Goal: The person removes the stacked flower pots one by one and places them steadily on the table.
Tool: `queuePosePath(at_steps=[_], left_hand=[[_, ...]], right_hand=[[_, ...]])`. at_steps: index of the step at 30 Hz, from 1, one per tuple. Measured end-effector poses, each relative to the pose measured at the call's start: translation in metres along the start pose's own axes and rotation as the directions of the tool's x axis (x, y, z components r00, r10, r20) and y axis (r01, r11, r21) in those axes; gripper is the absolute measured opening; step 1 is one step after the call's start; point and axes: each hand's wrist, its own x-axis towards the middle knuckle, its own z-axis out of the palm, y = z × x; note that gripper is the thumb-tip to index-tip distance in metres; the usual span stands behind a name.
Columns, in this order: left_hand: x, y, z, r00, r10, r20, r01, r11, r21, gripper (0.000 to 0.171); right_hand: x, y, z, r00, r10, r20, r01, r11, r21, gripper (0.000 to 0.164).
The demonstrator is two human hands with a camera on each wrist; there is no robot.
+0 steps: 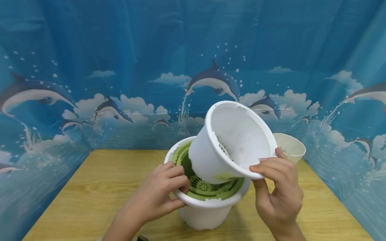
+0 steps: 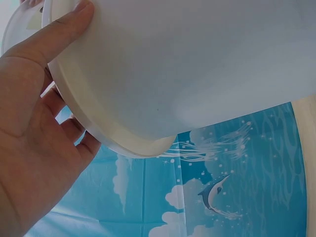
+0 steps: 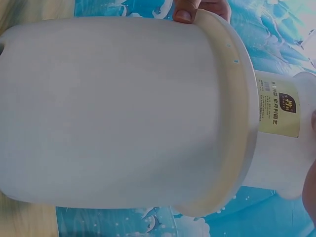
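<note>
A large white plant pot (image 1: 205,214) stands on the table, with a green slotted insert (image 1: 208,189) inside it. My left hand (image 1: 164,187) grips its rim on the left side, thumb against the outer wall and fingers over the edge, as the left wrist view of the pot (image 2: 173,64) also shows. Above the insert, a smaller white pot (image 1: 202,154) is tilted with its mouth toward the upper right. My right hand (image 1: 278,190) pinches this pot's rim, thumb below and fingers on top. Its side bears a printed label (image 3: 279,108). Dark crumbs cling inside it.
A cream pot (image 1: 291,144) stands behind my right hand at the table's back right. The wooden table (image 1: 99,187) ends at a blue dolphin-print curtain (image 1: 135,50) around the back and sides. A small dark object (image 1: 142,238) shows at the bottom edge.
</note>
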Motion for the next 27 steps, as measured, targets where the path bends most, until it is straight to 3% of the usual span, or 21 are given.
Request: queuePosePath(at_steps=[5, 12, 20, 27], left_hand=[[-0.001, 0.001, 0.0, 1.0, -0.006, 0.011, 0.006, 1.0, 0.011, 0.034], [0.0, 0.003, -0.003, 0.999, -0.008, 0.035, 0.006, 0.999, 0.045, 0.035], [0.0, 0.008, -0.011, 0.994, -0.058, 0.094, 0.047, 0.992, 0.119, 0.037], [-0.001, 0.011, -0.013, 0.993, -0.062, 0.1, 0.046, 0.987, 0.152, 0.039]], right_hand=[[0.002, 0.002, 0.002, 0.998, -0.016, -0.053, 0.014, 1.0, -0.024, 0.028], [0.004, 0.01, 0.001, 0.986, -0.039, -0.163, 0.013, 0.988, -0.153, 0.032], [0.003, 0.021, -0.007, 0.986, -0.009, -0.167, -0.026, 0.979, -0.205, 0.033], [0.004, 0.022, -0.009, 0.978, 0.022, -0.21, -0.069, 0.974, -0.216, 0.034]])
